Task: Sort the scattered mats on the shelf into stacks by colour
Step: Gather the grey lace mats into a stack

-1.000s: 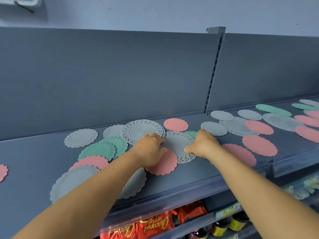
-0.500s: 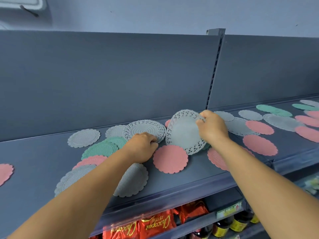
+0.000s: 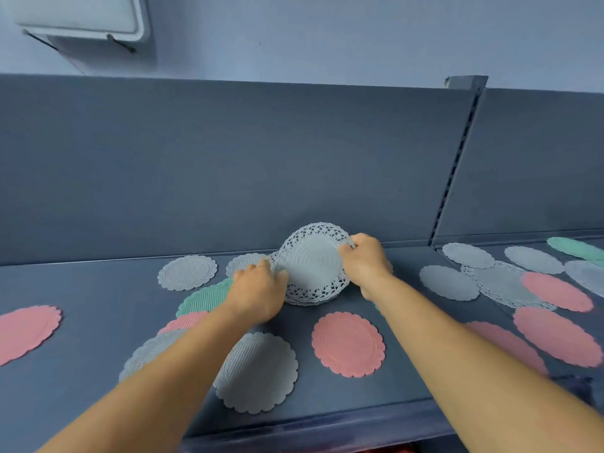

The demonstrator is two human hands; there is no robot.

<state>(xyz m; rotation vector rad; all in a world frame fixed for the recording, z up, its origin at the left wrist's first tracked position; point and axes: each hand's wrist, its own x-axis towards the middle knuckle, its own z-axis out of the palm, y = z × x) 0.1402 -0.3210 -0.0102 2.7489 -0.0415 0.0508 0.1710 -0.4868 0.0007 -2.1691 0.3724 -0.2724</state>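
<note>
Together, both hands hold a lacy grey mat (image 3: 312,263) tilted up near the shelf's (image 3: 81,322) back edge: right hand (image 3: 366,261) pinches its upper right rim, left hand (image 3: 258,289) grips its left rim. Nearer the front edge lie a pink mat (image 3: 348,343) and a ribbed grey mat (image 3: 258,372).

Two bare forearms come in from the bottom edge of the frame, one from the lower left and one from the lower right. No sleeve shows on either, up to where they leave the picture. The left hand (image 3: 258,291) and the right hand (image 3: 366,261) are bare too: the wrists and what shows of the fingers carry nothing.
</note>
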